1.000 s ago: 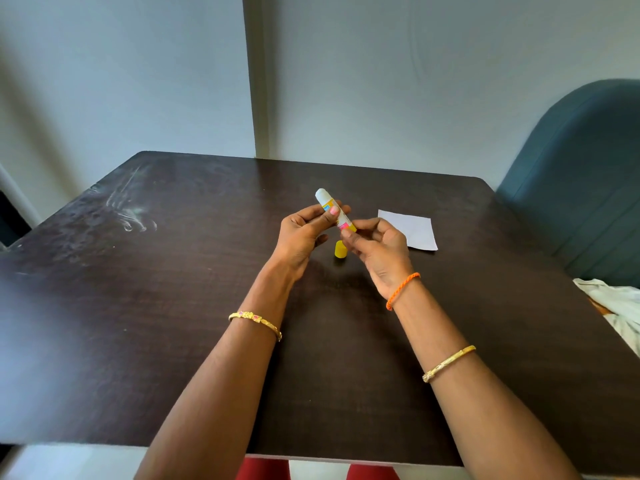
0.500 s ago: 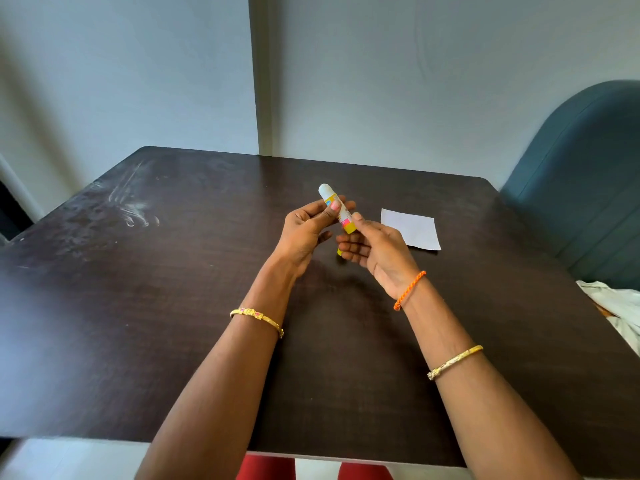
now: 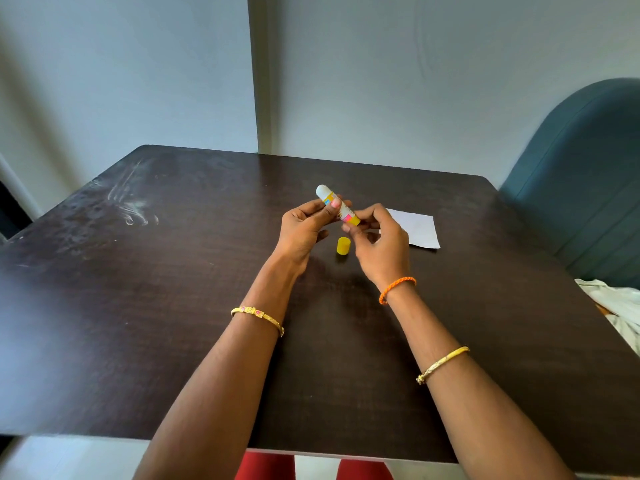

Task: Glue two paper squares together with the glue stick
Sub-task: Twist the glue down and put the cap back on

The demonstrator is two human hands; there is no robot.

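Glue stick (image 3: 337, 206) was held above the table (image 3: 173, 306), tilted, its white end up and away from the person, with the left hand (image 3: 304, 226) closed around the middle of the tube and the right hand (image 3: 379, 244) pinching the yellow base. A yellow cap (image 3: 343, 245) stood on the table just below both grips, and white paper (image 3: 415, 228) lay just beyond the right hand. The step looked like winding glue out. To do it well, the left grip should stay firm while the right fingers (image 3: 360, 216) turn the base a little, exposing only a short length so it would not smear or snap on the paper.
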